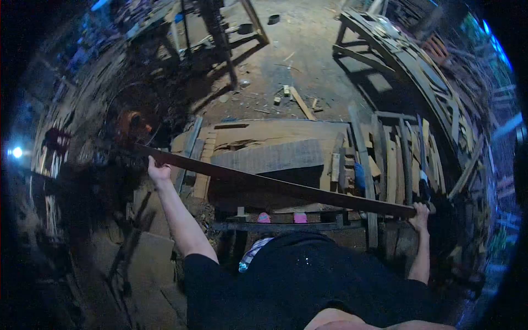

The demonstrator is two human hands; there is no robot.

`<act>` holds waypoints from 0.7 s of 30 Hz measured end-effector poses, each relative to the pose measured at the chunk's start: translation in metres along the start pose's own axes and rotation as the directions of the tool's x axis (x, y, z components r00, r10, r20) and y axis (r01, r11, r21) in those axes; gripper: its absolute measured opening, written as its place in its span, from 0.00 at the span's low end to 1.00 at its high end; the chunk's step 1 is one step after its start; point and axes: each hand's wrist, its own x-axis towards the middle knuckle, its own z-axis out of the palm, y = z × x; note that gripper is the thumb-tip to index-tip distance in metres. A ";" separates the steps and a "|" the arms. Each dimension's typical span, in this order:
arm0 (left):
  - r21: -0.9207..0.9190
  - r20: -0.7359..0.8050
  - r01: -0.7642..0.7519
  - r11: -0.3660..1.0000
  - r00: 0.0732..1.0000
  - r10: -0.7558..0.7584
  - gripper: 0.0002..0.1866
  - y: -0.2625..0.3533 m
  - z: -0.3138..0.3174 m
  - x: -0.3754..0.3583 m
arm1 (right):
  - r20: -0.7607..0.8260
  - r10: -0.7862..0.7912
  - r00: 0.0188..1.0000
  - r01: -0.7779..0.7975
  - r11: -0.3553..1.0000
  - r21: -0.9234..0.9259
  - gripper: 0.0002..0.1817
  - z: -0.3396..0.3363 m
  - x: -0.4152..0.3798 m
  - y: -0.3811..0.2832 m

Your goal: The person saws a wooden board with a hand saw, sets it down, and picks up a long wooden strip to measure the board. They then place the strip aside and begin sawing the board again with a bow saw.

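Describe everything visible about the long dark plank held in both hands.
The plank is a long, narrow, dark brown strip that looks like wood, flat and thin, seemingly unbroken. It is held off the ground, slanting from upper left down to lower right across the view. The left hand grips it short of its left end, which runs on into shadow; the right hand grips its right end. It passes above a pile of pale boards.
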 end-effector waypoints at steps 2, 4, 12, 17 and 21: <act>-0.016 -0.049 0.011 1.000 0.999 -0.012 0.17 -0.021 0.010 -0.004 | 0.077 0.093 0.993 -0.096 0.995 0.033 0.29 0.001 0.005 -0.015; 0.010 0.077 0.060 0.998 0.995 -0.061 0.16 -0.053 -0.014 0.022 | 0.152 0.173 0.973 -0.185 0.980 0.068 0.29 0.003 0.009 -0.032; -0.080 -0.010 0.257 0.963 0.966 -0.259 0.16 -0.154 0.065 -0.042 | 0.031 0.277 0.960 -0.279 0.951 0.133 0.23 -0.001 0.043 -0.124; 0.124 0.112 0.262 0.957 0.954 -0.276 0.21 -0.145 0.104 -0.065 | -0.041 0.286 0.957 -0.279 0.952 0.125 0.19 -0.005 0.073 -0.188; 0.192 0.147 0.178 0.965 0.967 -0.208 0.23 -0.103 0.139 -0.071 | -0.022 0.226 0.974 -0.218 0.956 0.199 0.18 -0.012 0.096 -0.235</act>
